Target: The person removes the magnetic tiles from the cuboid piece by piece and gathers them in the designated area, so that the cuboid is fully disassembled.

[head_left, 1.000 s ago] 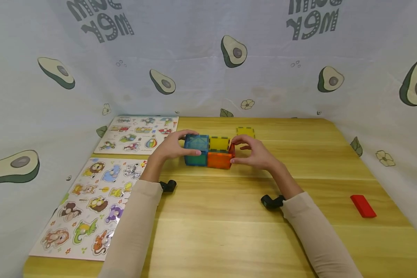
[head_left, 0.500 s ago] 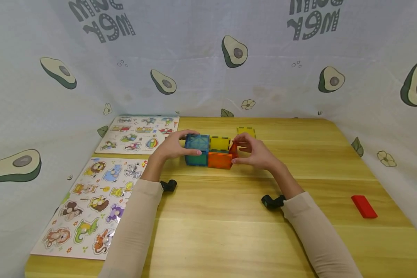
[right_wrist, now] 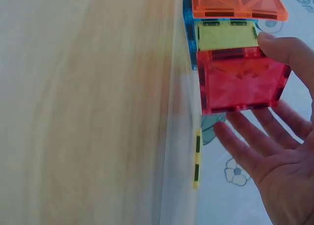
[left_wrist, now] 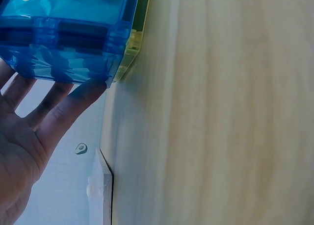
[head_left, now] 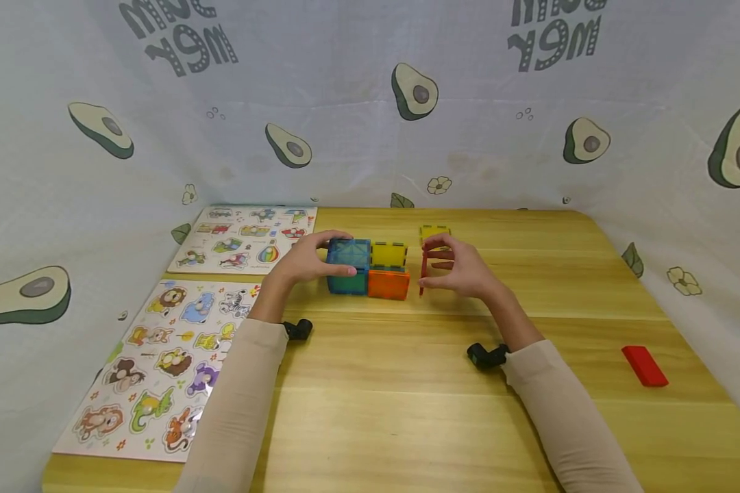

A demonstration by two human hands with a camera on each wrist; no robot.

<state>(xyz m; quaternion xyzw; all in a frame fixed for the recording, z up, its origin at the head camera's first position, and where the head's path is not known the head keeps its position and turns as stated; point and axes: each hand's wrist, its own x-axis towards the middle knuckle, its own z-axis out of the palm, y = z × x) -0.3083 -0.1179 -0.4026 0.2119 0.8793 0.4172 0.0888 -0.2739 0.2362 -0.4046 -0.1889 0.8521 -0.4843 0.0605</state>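
A box-like build of translucent magnetic tiles stands on the table, with a blue cube part on the left. To its right an orange tile forms the front and a yellow tile the back. My left hand grips the blue part, thumb at the front and fingers behind. My right hand pinches a red square tile by its edges, thumb on one edge and fingers on the opposite one. In the head view that tile stands upright, edge-on, a small gap right of the orange tile.
Behind the right hand lies a loose yellow tile. A red block rests near the table's right edge. Two picture puzzle boards, one with vehicles and one with animals, cover the left side. A patterned white cloth hangs behind.
The red tile, earlier touching the right end of the build and tilted, has moved right with my right hand and now stands apart, edge-on. The left hand keeps its place.
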